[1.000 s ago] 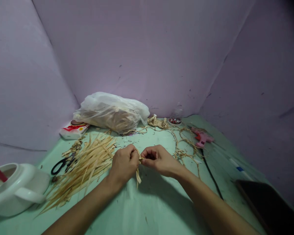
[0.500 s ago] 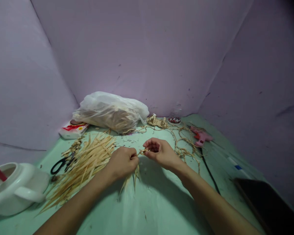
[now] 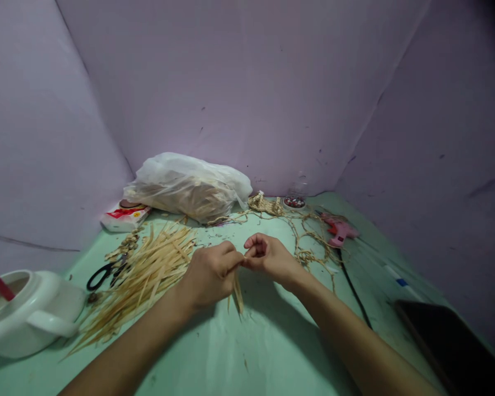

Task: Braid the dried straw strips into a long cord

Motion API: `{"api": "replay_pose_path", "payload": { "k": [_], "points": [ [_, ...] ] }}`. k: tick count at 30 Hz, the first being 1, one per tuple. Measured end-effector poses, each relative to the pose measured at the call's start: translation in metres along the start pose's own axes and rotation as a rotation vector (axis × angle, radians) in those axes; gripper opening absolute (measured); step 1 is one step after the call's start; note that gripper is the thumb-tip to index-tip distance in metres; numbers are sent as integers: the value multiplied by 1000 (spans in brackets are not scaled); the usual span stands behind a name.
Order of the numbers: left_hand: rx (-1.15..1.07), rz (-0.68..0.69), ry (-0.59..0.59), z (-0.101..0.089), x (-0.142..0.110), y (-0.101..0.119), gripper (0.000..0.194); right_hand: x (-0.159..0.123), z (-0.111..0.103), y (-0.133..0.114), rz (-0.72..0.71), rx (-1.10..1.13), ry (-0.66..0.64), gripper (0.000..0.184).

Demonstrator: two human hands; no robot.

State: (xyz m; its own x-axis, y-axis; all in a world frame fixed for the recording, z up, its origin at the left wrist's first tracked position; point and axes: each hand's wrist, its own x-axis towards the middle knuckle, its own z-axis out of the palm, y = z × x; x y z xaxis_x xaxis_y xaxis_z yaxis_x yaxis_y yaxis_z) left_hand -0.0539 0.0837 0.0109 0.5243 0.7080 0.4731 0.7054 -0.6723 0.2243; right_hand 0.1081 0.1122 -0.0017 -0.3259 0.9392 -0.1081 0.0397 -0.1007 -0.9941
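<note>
The left hand (image 3: 214, 275) was curled nearly closed around a few straw strips (image 3: 238, 297), whose tails hung below it over the green table (image 3: 214, 357). The right hand (image 3: 268, 258) met it at the fingertips, thumb and forefinger pinched together on a bit of the same straw, mostly hidden there; its other fingers were loosely bent. The strips were in front of the person, near the middle of the table. To the left lay a pile of loose straw (image 3: 157, 272), with black-handled scissors (image 3: 98, 278) beside it and a white pot (image 3: 51, 313) nearer. A plastic bag (image 3: 190, 184) rested against the back wall. Tangled twine (image 3: 307, 256) and a pink glue gun (image 3: 341, 232) lay to the right.
</note>
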Motion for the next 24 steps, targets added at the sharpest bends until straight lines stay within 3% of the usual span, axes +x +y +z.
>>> {"api": "replay_pose_path", "payload": {
  "k": [5,9,14,18,24],
  "points": [
    [139,106,13,4,-2,-1,19,-4,-2,-6,-10,105,-126,38],
    [290,227,47,3,-1,0,16,-7,-5,-9,-14,129,-150,40],
    [262,229,-27,7,-2,0,11,-8,-5,-9,-14,82,-199,34],
    [-31,90,25,11,-3,-2,10,-8,-4,-13,3,26,-204,15],
    [-427,-325,96,19,1,4,10,-8,-5,-12,48,-75,-159,8]
  ]
}}
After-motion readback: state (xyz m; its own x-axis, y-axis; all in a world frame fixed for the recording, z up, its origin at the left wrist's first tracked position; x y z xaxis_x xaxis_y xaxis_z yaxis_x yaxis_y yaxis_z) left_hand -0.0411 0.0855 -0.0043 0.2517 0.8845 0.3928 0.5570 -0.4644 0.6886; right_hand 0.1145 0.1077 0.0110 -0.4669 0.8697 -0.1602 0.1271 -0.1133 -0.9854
